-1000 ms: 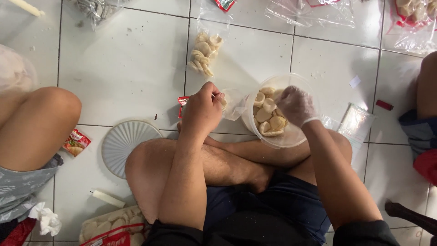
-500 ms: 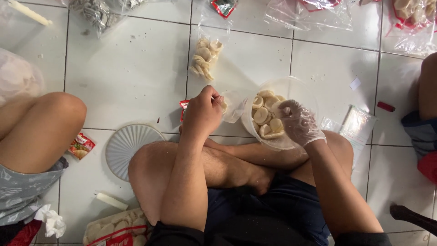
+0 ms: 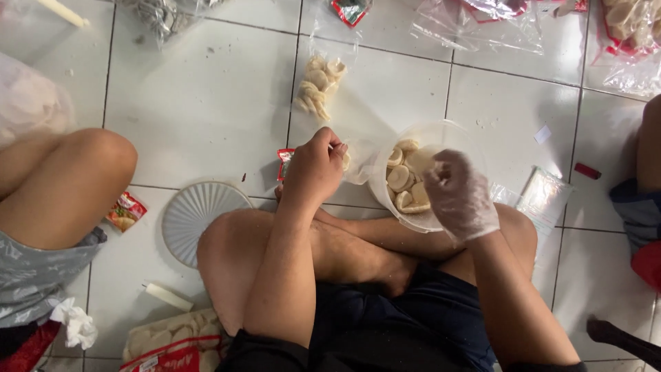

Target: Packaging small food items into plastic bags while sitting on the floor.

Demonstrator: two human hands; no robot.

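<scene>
White tiled floor [image 3: 206,103] is filling most of the view; its far and side edges are getting cut off by the frame. A second person's bare knee [image 3: 76,179] is coming in from the left of the round translucent plastic tub [image 3: 420,176], body cut off; another person's limb [image 3: 647,151] is getting clipped at the right edge. Clear plastic bags [image 3: 509,21] along the top edge are only partly in view, contents hard to make out.

The tub is sitting on the floor just beyond the wearer's crossed legs, partly filled with pale round cracker pieces [image 3: 403,182]. Its near-right rim is being hidden by the right hand.

Right hand [image 3: 458,193], wearing a thin clear plastic glove, is hovering over the tub's right side, fingers curled loosely down into it; cannot tell whether it is actually gripping a piece.

Left hand [image 3: 317,169], bare, is sitting just left of the tub, fingers closed and pinching the mouth of a small clear plastic bag [image 3: 358,162] that is touching the tub wall. Contents of that bag are too blurred to tell.

Left of the tub: a white round ribbed plastic lid [image 3: 196,217] is lying flat on the floor, partly behind the wearer's knee. Beyond the tub: a small clear bag of pale crackers [image 3: 320,86]. Small red sachet [image 3: 284,162] is peeking out behind the left hand, mostly hidden.
</scene>
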